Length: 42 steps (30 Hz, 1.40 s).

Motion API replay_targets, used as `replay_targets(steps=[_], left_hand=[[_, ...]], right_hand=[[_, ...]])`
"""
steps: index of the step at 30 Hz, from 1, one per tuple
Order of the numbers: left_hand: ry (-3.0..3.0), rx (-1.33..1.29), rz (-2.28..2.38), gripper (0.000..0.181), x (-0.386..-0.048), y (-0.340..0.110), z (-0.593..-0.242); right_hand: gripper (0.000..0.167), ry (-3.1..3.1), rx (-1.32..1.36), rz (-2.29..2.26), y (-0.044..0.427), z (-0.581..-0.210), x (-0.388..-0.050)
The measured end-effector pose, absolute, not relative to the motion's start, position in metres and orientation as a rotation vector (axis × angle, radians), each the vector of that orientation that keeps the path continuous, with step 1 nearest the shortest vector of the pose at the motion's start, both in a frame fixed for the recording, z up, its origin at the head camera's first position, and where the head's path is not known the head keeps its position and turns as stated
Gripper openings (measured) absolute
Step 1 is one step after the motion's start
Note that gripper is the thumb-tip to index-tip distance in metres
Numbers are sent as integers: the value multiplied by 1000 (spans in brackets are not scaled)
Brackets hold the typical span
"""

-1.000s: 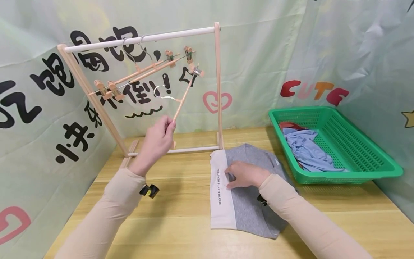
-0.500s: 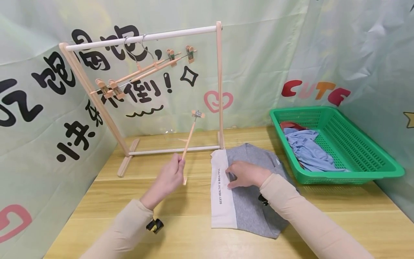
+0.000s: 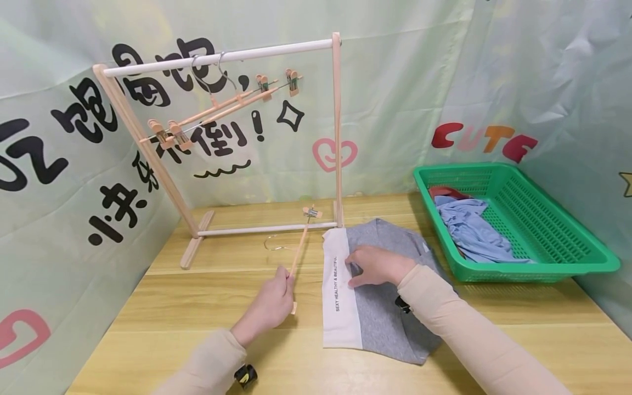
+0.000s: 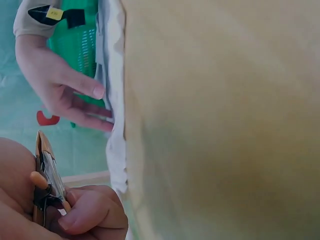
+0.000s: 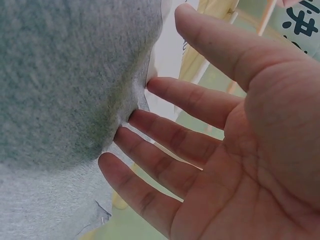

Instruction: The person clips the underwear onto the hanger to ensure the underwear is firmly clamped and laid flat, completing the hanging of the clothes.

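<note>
In the head view my left hand (image 3: 269,299) grips the near end of a peach clip hanger (image 3: 300,249), held low over the table, its far clip (image 3: 312,212) by the rack's foot. The left wrist view shows a clip (image 4: 50,180) at the left fingers. A grey garment (image 3: 382,312) with a white lettered band (image 3: 339,329) lies flat to the right of the hanger. My right hand (image 3: 377,265) rests on the garment beside the band; in the right wrist view its spread fingertips (image 5: 155,85) touch the grey cloth (image 5: 65,75).
A wooden rack (image 3: 337,137) with a white top rail (image 3: 276,52) stands at the back left, bearing two empty clip hangers (image 3: 217,114). At the right is a green basket (image 3: 533,271) with blue cloth (image 3: 466,227) and red cloth (image 3: 446,191). A printed curtain stands behind.
My left hand has brought the hanger down from within the rack frame, towards me and to the right, closer to the garment. My right hand has stayed on the cloth.
</note>
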State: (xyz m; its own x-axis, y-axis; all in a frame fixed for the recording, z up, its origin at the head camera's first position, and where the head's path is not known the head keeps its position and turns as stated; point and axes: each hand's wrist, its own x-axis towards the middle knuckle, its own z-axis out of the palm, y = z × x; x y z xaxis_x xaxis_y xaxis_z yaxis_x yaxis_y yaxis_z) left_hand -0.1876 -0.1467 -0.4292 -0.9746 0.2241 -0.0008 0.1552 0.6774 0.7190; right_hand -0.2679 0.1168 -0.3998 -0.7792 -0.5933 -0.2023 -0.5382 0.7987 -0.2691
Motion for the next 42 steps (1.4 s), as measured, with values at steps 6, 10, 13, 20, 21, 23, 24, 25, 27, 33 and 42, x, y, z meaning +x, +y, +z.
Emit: replay_targets(steps=[6,10,13,20,21,23,24,25,27,33,42], left_hand=[[2735,303,1196,24,-180,-145,-437],[2727,314,1171,23,-176,-144,-440],[2725,314,1154,23,-175,-143,-441],[2719,330,1085,25,-177,-142,-436],[2720,331,1074,25,-177,-142,-435],[2743,341,1028,26,-178,-142,-434],[2755,345,1004,26,-179,-142,-433],[2766,347,980,27,-179,-142,-432],[2770,339,950,31,-180,-141,-432],[2680,335,995,37,-180,-138,-430],[2669,397,1022,43,-184,-131,-436]], right_hand=[[57,2712,-875,-291,116,-400,-268],[57,2713,-859,-297,116,-401,-268],[57,2714,-850,-292,116,-402,-267],[57,2711,-843,-299,117,-403,-267],[57,2710,-837,-307,117,-403,-268],[57,2709,-830,-314,117,-403,-268],[57,2711,-830,-311,117,-403,-268],[57,2711,-826,-313,117,-403,-268],[57,2712,-825,-311,117,-403,-268],[57,2722,-825,-307,117,-404,-268],[57,2730,-821,-295,117,-405,-269]])
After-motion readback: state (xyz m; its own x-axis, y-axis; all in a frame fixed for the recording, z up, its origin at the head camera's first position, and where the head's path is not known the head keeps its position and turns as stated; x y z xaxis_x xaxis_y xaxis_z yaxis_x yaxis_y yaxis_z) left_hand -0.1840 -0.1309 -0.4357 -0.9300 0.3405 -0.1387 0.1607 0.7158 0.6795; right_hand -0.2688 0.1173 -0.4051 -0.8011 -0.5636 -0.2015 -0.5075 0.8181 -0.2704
